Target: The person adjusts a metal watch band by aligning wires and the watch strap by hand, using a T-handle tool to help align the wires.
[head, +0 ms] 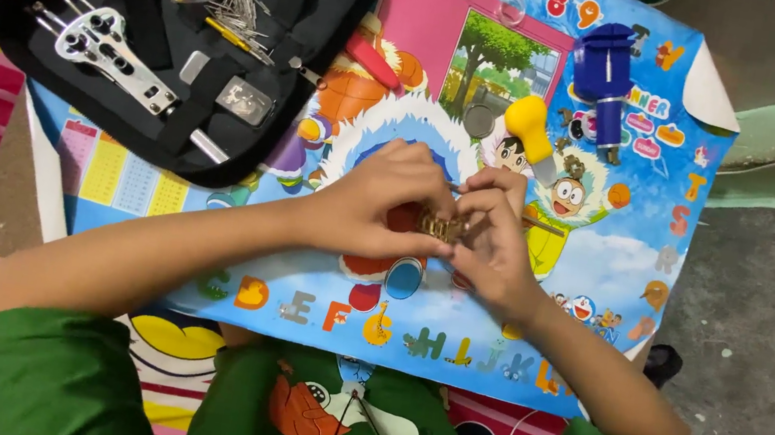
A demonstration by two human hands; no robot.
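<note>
Head view shows both hands meeting over a cartoon alphabet mat [603,268]: left hand [379,208] and right hand [496,238] pinch a gold watch bracelet [440,226] between closed fingertips at mat centre. Beyond it lie a yellow-handled tool [530,126], blue holder [604,76] and open black tool case [182,27]. Work looks midway; bracelet unfinished.

Tool case [180,37] left on mat [603,268], knife [531,132] right of it.

Even, soft indoor light, no hard shadows.
You get faint glare on the glossy cartoon-printed plastic mat [603,268]; around it, your green sleeves blur and the edges soften.
</note>
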